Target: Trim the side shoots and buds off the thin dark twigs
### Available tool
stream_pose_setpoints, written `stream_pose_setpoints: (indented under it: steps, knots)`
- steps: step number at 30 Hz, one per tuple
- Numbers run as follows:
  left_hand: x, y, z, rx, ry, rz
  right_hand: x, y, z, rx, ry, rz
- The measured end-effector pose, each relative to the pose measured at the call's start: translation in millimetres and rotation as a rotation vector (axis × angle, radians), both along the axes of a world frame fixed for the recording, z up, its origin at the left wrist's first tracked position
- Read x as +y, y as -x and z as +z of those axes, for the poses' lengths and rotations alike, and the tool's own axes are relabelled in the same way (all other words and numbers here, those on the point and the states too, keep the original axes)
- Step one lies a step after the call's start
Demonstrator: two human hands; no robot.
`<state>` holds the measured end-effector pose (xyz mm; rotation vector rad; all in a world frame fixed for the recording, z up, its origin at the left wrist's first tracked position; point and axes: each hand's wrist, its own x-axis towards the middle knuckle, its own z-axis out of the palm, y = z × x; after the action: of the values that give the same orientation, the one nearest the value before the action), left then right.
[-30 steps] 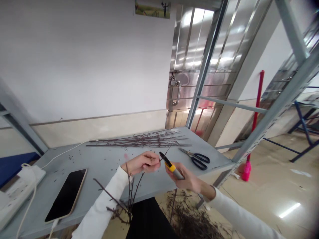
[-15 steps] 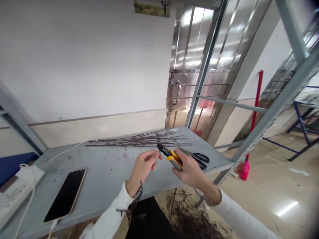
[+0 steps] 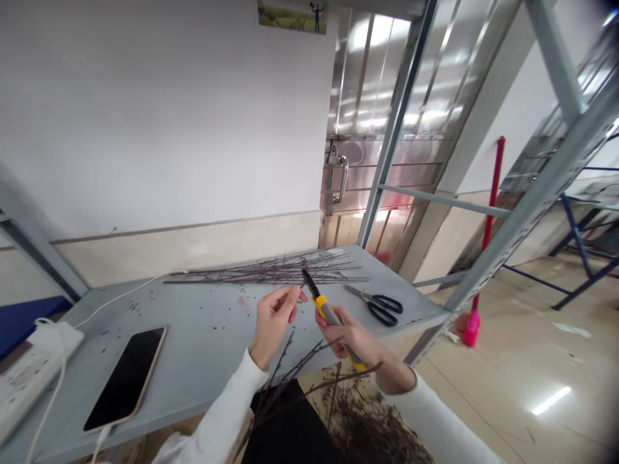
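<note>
My right hand point(image 3: 345, 335) is wrapped round pliers point(image 3: 330, 314) with yellow and grey handles and black jaws. The jaws point up and to the left, beside the fingertips of my left hand point(image 3: 275, 319). The thumb and fingers of that hand are pinched together; whatever lies between them is too small to make out. A dark branching twig point(image 3: 294, 380) stretches below both hands, across my left sleeve and in front of my right wrist; where it is held does not show. Beyond the hands, a bundle of long thin brown twigs point(image 3: 261, 270) lies along the back of the grey table point(image 3: 193, 341).
Black-handled scissors point(image 3: 380, 306) lie at the table's right. A phone point(image 3: 126, 377) on a charging cable and a white power strip point(image 3: 36, 377) are at the left. Small dark bits dot the tabletop. Cut twigs point(image 3: 377, 425) are heaped below the front edge. Metal shelf posts stand at both sides.
The pliers have turned so their jaws show edge-on and point more upward. The branching twig has swung up and right into clearer view below my hands. The scissors are now uncovered.
</note>
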<state>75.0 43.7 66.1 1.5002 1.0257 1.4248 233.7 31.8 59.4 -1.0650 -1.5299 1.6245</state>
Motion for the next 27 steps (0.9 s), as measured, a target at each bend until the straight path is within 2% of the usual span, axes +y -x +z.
stream_pose_setpoints:
  steps: [4,7,10,13,15,17,22,25,27]
  knots:
    - [5.7,6.1,-2.3,0.025,-0.024,-0.034,-0.4,-0.6,-4.9,0.386,0.292,0.274]
    - [9.1,4.7,-7.9,-0.003,-0.026,-0.031,0.9,-0.2,-11.9,0.557,0.456,0.468]
    - [8.8,1.3,-13.9,-0.003,-0.027,-0.01,3.3,0.2,-22.9,0.658,0.532,0.564]
    - [6.5,-1.1,-17.3,0.005,-0.027,-0.003,6.2,-0.1,-33.3,0.658,0.52,0.605]
    - [5.6,-1.1,-17.7,-0.014,0.003,-0.047,7.9,-1.7,-35.6,0.579,0.423,0.553]
    - [5.7,0.8,-17.0,-0.045,0.064,-0.137,9.2,-5.5,-32.1,0.423,0.234,0.412]
    - [7.3,11.5,-12.6,-0.097,0.24,-0.376,10.4,-25.0,-5.5,-0.277,-0.463,0.017]
    - [6.7,15.6,-7.8,-0.108,0.291,-0.427,9.7,-35.4,5.3,-0.601,-0.745,-0.089]
    - [4.8,14.4,-4.8,-0.121,0.314,-0.415,9.0,-37.6,4.9,-0.761,-0.883,-0.198]
